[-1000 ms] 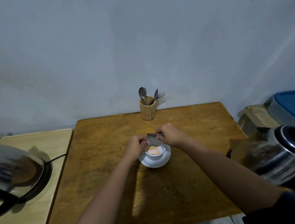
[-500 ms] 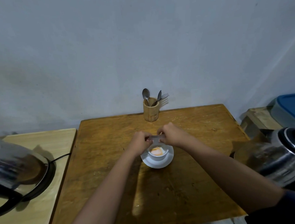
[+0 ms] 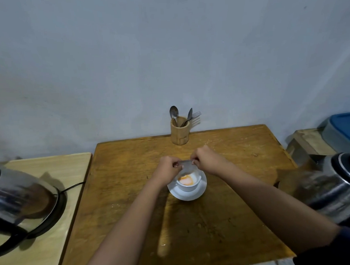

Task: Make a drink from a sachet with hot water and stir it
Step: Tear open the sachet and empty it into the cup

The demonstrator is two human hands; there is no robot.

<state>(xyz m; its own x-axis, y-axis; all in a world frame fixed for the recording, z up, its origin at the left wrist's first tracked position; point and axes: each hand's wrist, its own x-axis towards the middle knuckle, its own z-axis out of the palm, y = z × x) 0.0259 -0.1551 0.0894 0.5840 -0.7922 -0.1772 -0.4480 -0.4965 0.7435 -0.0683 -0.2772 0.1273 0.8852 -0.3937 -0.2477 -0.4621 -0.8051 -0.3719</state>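
A white cup (image 3: 189,185) stands on a white saucer (image 3: 186,194) in the middle of the wooden table (image 3: 174,222). Orange powder (image 3: 185,180) lies in the cup. Just above its far rim I hold a small silvery sachet (image 3: 186,165) tipped over the cup. My left hand (image 3: 168,168) pinches its left end and my right hand (image 3: 206,161) pinches its right end. A steel kettle (image 3: 18,201) sits on its black base on the pale side table at the left.
A wooden holder (image 3: 179,132) with two spoons and a fork stands at the table's far edge by the wall. A second steel kettle (image 3: 333,185) is at the right edge. A blue-lidded grey container (image 3: 344,129) rests on a wooden block behind it.
The sachet has tilted from upright to nearly flat over the cup, both hands still pinching its ends. The orange powder stays in the cup. The camera view has shifted slightly.
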